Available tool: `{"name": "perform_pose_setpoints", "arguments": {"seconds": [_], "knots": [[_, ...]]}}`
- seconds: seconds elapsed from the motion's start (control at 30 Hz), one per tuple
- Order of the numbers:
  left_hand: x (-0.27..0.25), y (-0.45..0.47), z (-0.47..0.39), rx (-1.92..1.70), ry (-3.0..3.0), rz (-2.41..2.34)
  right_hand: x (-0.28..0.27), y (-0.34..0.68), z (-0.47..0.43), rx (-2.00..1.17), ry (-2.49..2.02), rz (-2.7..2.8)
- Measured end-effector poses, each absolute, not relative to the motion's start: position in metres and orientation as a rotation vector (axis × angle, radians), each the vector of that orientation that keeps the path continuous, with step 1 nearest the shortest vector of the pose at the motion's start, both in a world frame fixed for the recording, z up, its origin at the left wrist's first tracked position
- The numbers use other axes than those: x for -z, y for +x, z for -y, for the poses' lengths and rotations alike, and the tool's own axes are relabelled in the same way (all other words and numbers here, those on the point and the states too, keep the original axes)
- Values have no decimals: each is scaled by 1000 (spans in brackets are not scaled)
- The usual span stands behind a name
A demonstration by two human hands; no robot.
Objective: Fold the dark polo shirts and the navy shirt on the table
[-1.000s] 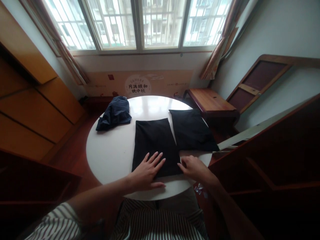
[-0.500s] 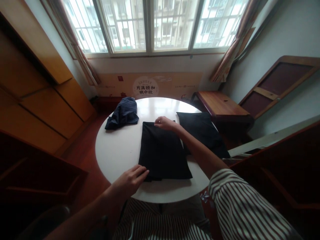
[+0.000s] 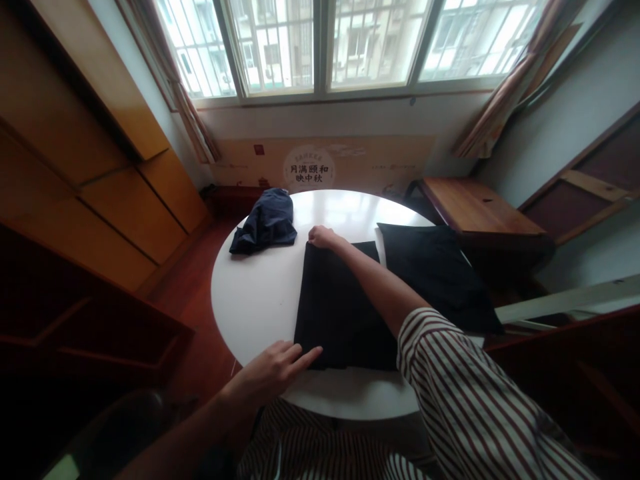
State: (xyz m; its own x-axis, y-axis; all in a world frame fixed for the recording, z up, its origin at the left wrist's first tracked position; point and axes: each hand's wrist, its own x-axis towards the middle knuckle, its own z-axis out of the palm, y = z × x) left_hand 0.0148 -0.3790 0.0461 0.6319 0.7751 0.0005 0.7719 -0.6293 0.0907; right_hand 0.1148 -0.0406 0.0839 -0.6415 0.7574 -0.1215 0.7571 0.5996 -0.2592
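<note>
A folded black garment (image 3: 340, 307) lies flat on the white round table (image 3: 255, 307) in front of me. My right hand (image 3: 321, 237) is closed at its far left corner, with the fingertips pinching the cloth edge. At the near left corner, my left hand (image 3: 287, 363) rests over the edge. One of its fingers is stretched out on the cloth, while the others are partly bent. My right forearm crosses above the garment and hides part of its right side.
A second black garment (image 3: 435, 267) is spread at the right, hanging past the table's edge. Toward the far left lies a bunched navy garment (image 3: 265, 223). A wooden side table (image 3: 480, 207) stands beyond at the right, and orange wooden cabinets (image 3: 130, 207) line the left.
My right hand has moved left along the garment's far edge to its corner. A finger of my left hand has stretched out over the cloth. The camera view has shifted slightly.
</note>
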Motion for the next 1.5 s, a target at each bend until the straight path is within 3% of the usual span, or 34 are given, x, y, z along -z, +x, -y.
{"name": "perform_pose_setpoints", "arguments": {"seconds": [0.13,0.37,0.6,0.77,1.0,1.13,1.27,1.5], "knots": [[-63,19,378,24,2757,-1330,-82,123,47,-399,-1288,2785],[-100,47,334,-197,2765,-1195,-90,172,79,-308,-1152,2776],[-68,69,237,-270,2710,-1297,-53,235,124,-188,-1488,2757],[-49,77,256,-124,2642,-1186,-43,263,116,-215,-1768,2426],[-58,75,325,-150,2704,-946,-68,267,84,-667,-1865,1978],[-52,83,342,-214,2792,-1049,-77,266,70,-1094,-1826,1604],[-60,82,344,-381,2762,-1091,-80,269,73,-1259,-1756,1513],[-63,42,335,-794,2216,-1922,-76,275,88,-1387,-1336,1565]]}}
